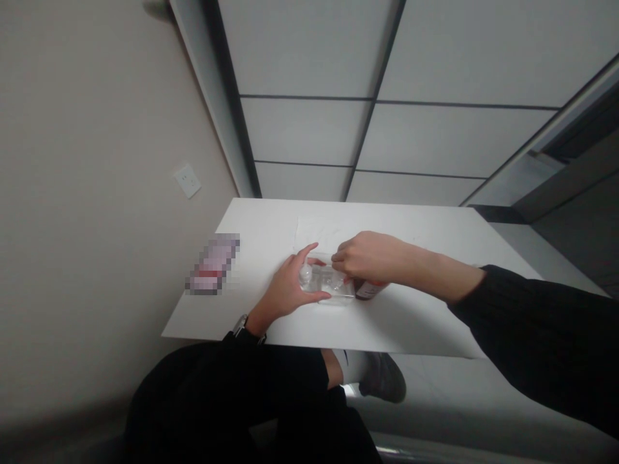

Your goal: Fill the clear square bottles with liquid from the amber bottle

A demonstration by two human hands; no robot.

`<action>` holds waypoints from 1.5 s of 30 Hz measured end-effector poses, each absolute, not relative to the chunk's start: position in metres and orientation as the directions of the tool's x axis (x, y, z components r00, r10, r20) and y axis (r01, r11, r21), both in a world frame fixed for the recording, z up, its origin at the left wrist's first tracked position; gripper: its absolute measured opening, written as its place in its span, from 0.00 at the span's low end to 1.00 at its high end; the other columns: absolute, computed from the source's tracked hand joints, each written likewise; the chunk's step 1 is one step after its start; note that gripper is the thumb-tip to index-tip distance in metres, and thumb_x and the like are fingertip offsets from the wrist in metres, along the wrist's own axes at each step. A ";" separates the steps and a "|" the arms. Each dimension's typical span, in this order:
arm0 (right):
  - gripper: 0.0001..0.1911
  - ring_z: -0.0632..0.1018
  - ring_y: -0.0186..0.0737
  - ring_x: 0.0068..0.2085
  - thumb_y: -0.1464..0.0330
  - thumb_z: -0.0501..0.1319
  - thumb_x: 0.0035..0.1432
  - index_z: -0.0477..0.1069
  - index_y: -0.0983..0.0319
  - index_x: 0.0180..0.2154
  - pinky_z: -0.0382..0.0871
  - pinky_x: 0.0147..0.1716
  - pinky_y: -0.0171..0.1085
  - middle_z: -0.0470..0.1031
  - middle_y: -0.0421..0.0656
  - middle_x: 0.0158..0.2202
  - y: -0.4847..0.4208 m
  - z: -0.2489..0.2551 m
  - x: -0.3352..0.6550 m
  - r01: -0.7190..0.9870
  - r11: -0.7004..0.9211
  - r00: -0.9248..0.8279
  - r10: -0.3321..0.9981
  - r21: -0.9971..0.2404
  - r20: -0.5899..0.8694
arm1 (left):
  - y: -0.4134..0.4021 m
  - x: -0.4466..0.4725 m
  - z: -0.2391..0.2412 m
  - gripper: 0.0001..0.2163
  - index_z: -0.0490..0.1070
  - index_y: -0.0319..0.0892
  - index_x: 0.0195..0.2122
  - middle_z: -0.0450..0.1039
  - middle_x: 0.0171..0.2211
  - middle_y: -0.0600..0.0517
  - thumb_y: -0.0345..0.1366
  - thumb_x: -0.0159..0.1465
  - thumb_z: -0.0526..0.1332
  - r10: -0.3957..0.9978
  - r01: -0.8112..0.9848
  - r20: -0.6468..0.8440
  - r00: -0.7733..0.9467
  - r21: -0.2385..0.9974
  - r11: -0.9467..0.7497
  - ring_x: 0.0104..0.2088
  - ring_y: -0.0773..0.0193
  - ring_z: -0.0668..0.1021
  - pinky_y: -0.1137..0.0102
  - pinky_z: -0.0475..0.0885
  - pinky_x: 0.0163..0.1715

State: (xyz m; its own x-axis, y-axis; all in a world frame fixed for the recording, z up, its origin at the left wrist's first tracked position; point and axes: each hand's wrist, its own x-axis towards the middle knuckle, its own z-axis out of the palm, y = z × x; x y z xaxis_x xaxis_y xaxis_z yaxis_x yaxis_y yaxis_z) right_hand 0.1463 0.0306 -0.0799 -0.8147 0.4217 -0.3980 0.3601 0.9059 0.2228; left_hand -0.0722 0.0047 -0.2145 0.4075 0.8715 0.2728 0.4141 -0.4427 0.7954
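A clear plastic container (pixel 327 283) lies on the white table (pixel 271 225), with small round shapes inside that I cannot make out. My left hand (pixel 290 289) clasps its left end, thumb below and fingers above. My right hand (pixel 370 256) reaches in from the right and pinches at the container's top edge; what the fingertips hold is hidden. Under the right wrist, a dark red-brown object (pixel 368 291) stands beside the container, mostly covered. A watch (pixel 240 324) is on my left wrist. Both sleeves are black.
A blurred red-and-white flat object (pixel 213 264) lies near the table's left edge. A thin sheet (pixel 314 227) lies behind the hands. A wall with a socket (pixel 187 180) is on the left. My knee and a grey shoe (pixel 382 379) show below the table's near edge.
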 end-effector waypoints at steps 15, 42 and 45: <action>0.11 0.80 0.47 0.40 0.75 0.60 0.71 0.82 0.67 0.42 0.63 0.37 0.43 0.83 0.51 0.40 0.047 -0.082 0.145 0.219 0.956 -0.881 0.281 0.197 -0.381 | -0.002 -0.070 -0.219 0.62 0.44 0.50 0.80 0.79 0.60 0.43 0.42 0.51 0.82 0.922 0.481 0.206 0.329 0.804 -0.351 0.63 0.41 0.75 0.48 0.70 0.62; 0.13 0.85 0.50 0.43 0.70 0.77 0.54 0.84 0.56 0.43 0.74 0.41 0.42 0.87 0.45 0.43 0.027 -0.086 0.165 0.478 0.862 -0.858 0.499 -0.167 0.123 | -0.006 -0.068 -0.212 0.59 0.47 0.49 0.79 0.78 0.61 0.43 0.42 0.51 0.82 0.931 0.499 0.190 0.310 0.801 -0.330 0.65 0.42 0.74 0.48 0.68 0.64; 0.17 0.85 0.44 0.39 0.63 0.68 0.68 0.79 0.56 0.56 0.78 0.41 0.42 0.87 0.45 0.47 -0.008 -0.091 0.171 0.600 0.696 -0.559 0.717 -0.395 0.415 | -0.005 -0.070 -0.214 0.61 0.43 0.51 0.80 0.79 0.60 0.44 0.42 0.52 0.82 0.925 0.487 0.187 0.332 0.806 -0.338 0.64 0.42 0.75 0.47 0.67 0.65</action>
State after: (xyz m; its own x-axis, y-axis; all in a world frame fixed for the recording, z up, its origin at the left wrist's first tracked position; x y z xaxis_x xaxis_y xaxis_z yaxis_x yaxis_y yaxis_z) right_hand 0.1712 -0.0077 -0.0910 -0.5593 0.7175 0.4152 0.5995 0.6960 -0.3952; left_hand -0.0700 -0.0054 -0.2144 0.3321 0.9245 0.1870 0.4867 -0.3378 0.8056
